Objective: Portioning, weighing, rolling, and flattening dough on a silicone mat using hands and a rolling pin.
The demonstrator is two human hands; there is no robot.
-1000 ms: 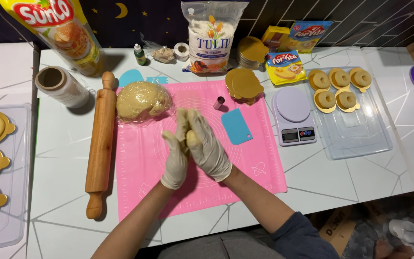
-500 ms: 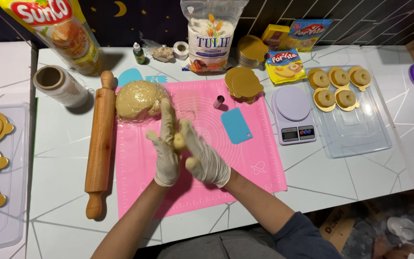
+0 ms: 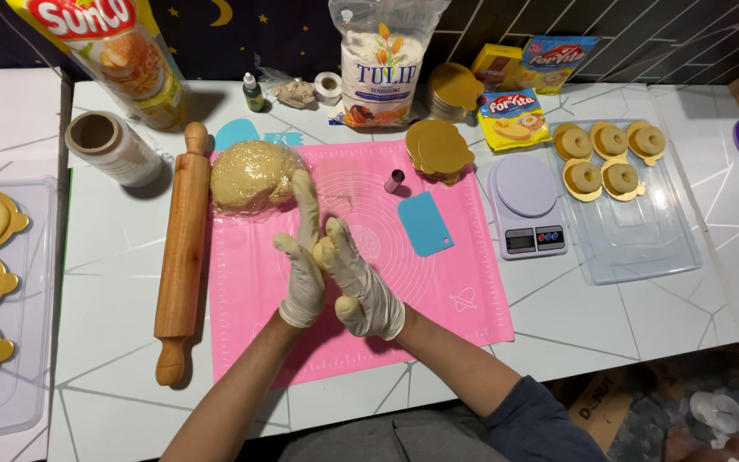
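Pink mat (image 3: pixel 438 282): unmoved on the table. Rolling pin (image 3: pixel 183 248), wrapped dough ball (image 3: pixel 250 175): unchanged. Left hand (image 3: pixel 303 265), right hand (image 3: pixel 357 278): gloved palms pressed flat around a small dough piece (image 3: pixel 325 250); left fingers now reach higher than before.

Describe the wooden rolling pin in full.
The rolling pin is light brown wood, a thick smooth cylinder with a rounded knob handle at each end. It lies flat on the white table, running near to far, slightly tilted, alongside the left edge of the pink mat. No hand touches it. Its far knob sits near the blue scraper, and the roll of clear film lies off to its far left.
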